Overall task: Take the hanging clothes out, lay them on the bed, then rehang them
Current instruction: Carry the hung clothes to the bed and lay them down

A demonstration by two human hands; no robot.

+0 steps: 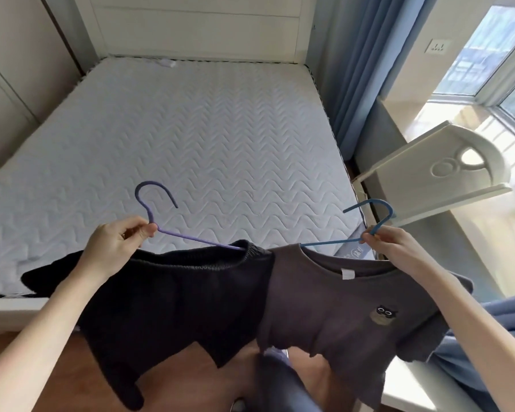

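Note:
My left hand [118,242] pinches the neck of a purple hanger [149,200] that carries a black garment [167,304]. My right hand [390,242] grips a blue hanger [378,208] bearing a grey T-shirt [339,310] with a small owl patch. Both garments hang in the air above the foot of the bed, side by side and overlapping in the middle. The bare white quilted mattress [191,138] lies just beyond them. A black sleeve tip rests over the mattress's near left edge.
The bed's white footboard [9,310] runs at lower left, with wooden floor [72,376] below. A white chair back [446,173] stands right of the bed beside blue curtains [360,69] and a bright window [494,55]. Wardrobe panels [15,69] line the left.

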